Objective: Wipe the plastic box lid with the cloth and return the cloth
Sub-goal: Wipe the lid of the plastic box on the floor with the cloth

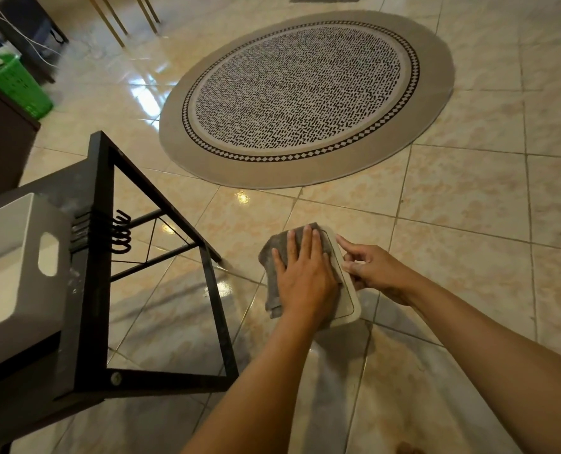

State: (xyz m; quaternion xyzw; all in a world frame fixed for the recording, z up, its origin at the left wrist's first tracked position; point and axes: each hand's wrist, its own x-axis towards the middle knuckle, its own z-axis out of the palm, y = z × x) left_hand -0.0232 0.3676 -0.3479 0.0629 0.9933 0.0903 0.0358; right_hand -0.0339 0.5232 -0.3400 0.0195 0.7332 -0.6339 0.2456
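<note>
Left hand [300, 276] lies flat, fingers [307, 239] together, pressing the grey cloth [277, 253] on the white plastic box lid [349, 296], held above the tiled floor [469, 224]; at 3 o'clock, right hand [376, 268] fingers pinch its edge

The cloth [277, 253] lies on the lid [346, 290]; the rack [99, 257] stands left, the rug [305, 96] behind.

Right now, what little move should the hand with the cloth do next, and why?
Probably slide the cloth toward the right edge of the lid. The left hand presses the cloth flat over the lid's left part, while a strip along the right side shows bare. The right hand holds that edge, so the lid should stay steady.
</note>
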